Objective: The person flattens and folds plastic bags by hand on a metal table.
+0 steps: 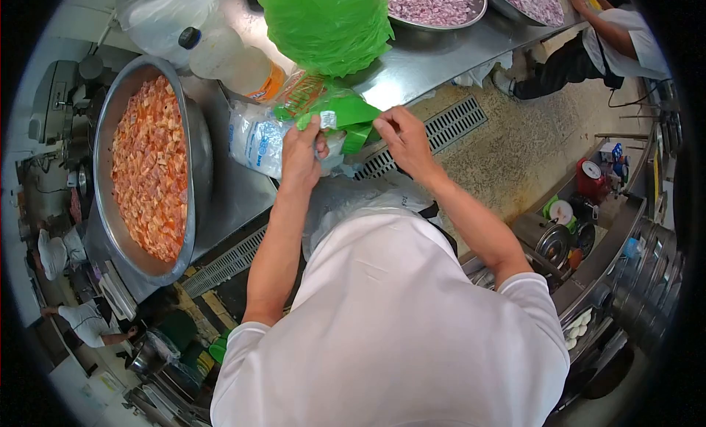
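A green plastic bag with a small white label is stretched between my two hands, just off the edge of the steel table. My left hand is closed on the bag's left side, thumb up near the label. With thumb and index finger, my right hand pinches the bag's right edge. Directly behind the hands lies a clear package with blue print, and a red-and-green printed wrapper touches the bag. A large bulging green bag stands beyond them.
A large metal bowl of seasoned diced meat stands on the table at left. Near it are capped plastic jugs. Bowls of pale pink chopped food sit at the far end, by another person. A floor drain grate runs alongside.
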{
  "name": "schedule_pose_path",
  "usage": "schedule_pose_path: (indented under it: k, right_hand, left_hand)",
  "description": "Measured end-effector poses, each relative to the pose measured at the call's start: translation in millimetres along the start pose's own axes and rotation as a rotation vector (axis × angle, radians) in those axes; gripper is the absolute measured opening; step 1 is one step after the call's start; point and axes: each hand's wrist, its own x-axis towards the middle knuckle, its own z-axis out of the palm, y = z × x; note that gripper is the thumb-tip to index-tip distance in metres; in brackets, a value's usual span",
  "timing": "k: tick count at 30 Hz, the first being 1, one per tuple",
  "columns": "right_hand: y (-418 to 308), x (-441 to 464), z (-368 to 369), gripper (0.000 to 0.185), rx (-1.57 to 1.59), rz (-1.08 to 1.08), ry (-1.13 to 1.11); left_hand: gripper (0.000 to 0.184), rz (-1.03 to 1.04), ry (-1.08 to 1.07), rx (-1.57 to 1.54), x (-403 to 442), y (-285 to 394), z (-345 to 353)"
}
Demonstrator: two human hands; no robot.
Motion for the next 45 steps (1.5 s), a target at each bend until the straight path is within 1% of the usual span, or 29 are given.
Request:
schedule_pose_path:
  k: [1, 2, 5, 6, 9, 12, 15, 18, 20, 24, 27, 32, 39, 41, 45]
  right_hand:
    - [-5, -9, 2, 0.015, 0.094, 0.186, -0.008]
    - [-10, -17, 6, 0.015, 0.106, 0.185, -0.019]
    - [-23, -21, 18, 0.014, 0.148, 0.096, 0.130]
    - [-34, -18, 17, 0.011, 0.185, 0.121, 0.172]
    - [-45, -4, 17, 0.011, 0.089, -0.088, 0.263]
    - [-55, 10, 18, 0.014, 0.068, -0.268, 0.163]
    - [-65, 22, 24, 0.017, 0.077, -0.294, 0.105]
    - [-80, 29, 27, 0.020, 0.150, -0.221, 0.043]
    - [-90, 34, 22, 0.022, 0.107, -0.242, -0.008]
    - [-92, 42, 19, 0.025, 0.089, -0.233, -0.113]
    - [-90, 45, 16, 0.023, 0.097, -0.256, -0.151]
    - [-95, 46, 12, 0.020, 0.153, -0.233, -0.193]
    - [-95, 46, 8, 0.019, 0.170, -0.191, -0.235]
    - [-91, 46, 12, 0.018, 0.242, -0.169, -0.188]
    - [-82, 46, 23, 0.020, 0.286, -0.148, -0.108]
  left_hand:
    - [0.018, 0.022, -0.024, 0.004, -7, 7, -2]
    - [0.015, 0.011, -0.071, -0.011, -12, 12, -6]
    - [0.018, 0.049, -0.105, 0.044, -21, 18, -9]
    - [0.019, 0.062, -0.123, 0.037, -24, 22, -9]
    - [0.021, 0.103, -0.162, 0.037, -27, 30, -9]
    - [0.023, 0.128, -0.163, 0.102, -24, 33, -12]
    - [0.025, 0.154, -0.143, 0.173, -23, 37, -10]
    - [0.025, 0.184, -0.116, 0.246, -27, 44, -1]
    - [0.025, 0.213, -0.127, 0.321, -22, 44, -3]
    - [0.027, 0.216, -0.125, 0.303, -20, 49, 7]
    - [0.026, 0.235, -0.124, 0.274, -21, 53, 17]
    - [0.020, 0.208, -0.140, 0.274, -18, 55, 14]
    - [0.021, 0.187, -0.137, 0.303, -17, 55, 17]
    - [0.021, 0.157, -0.159, 0.293, -13, 52, 9]
    - [0.027, 0.233, -0.122, 0.282, -14, 57, 15]
